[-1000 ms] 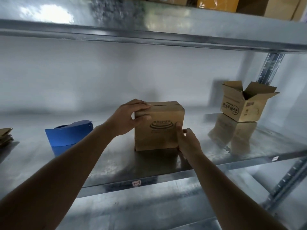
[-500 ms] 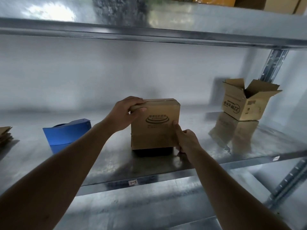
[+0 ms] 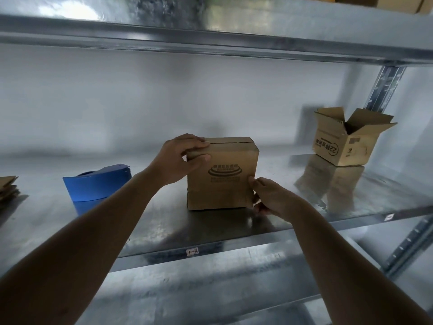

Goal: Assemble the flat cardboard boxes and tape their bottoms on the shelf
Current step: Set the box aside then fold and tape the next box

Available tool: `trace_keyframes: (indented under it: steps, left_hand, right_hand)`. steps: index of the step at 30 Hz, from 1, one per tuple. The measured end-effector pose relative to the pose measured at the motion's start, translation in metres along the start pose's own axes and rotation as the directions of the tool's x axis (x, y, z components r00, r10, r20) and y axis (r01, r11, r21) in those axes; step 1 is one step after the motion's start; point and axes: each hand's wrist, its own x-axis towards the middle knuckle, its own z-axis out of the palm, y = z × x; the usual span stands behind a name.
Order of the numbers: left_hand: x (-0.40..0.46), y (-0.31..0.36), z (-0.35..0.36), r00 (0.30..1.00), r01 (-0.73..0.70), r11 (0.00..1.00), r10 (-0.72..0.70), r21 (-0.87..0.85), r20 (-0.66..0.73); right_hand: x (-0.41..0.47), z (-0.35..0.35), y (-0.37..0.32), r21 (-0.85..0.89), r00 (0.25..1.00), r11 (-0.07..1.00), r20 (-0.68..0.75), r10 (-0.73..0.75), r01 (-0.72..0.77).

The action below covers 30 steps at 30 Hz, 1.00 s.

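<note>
Both arms outstretched, left hand (image 3: 179,158) in a curled grip, right hand (image 3: 273,198) curled low

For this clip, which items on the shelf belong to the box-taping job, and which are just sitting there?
Job:
- box, held by the left hand at its top corner and the right hand at its lower edge
- tape dispenser
- flat cardboard stack
- shelf

Lying about:
- open box, far right
- boxes on upper shelf

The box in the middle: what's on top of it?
Fingers of the left hand curl over the top left edge of the box; closed flaps with a seam. Tape there cannot be made out.
</note>
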Motion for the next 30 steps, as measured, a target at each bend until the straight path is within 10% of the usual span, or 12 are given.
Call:
trace_keyframes:
  steps: [12,19,30]
  left_hand:
    - [0.0,0.004,0.005,1.0,0.014,0.999,-0.015,-0.047,-0.009]
    - [0.004,0.004,0.007,0.999,0.035,0.997,-0.035,-0.071,0.0]
    - [0.004,0.014,0.019,1.0,0.02,0.998,-0.021,-0.065,-0.019]
  right_hand:
    - [-0.015,0.0,-0.009,0.013,0.995,0.998,-0.074,0.062,-0.061]
    - [-0.023,-0.013,-0.006,0.411,0.99,0.901,0.061,0.126,-0.14]
    - [-0.037,-0.01,-0.013,0.479,0.98,0.863,-0.022,0.195,-0.161]
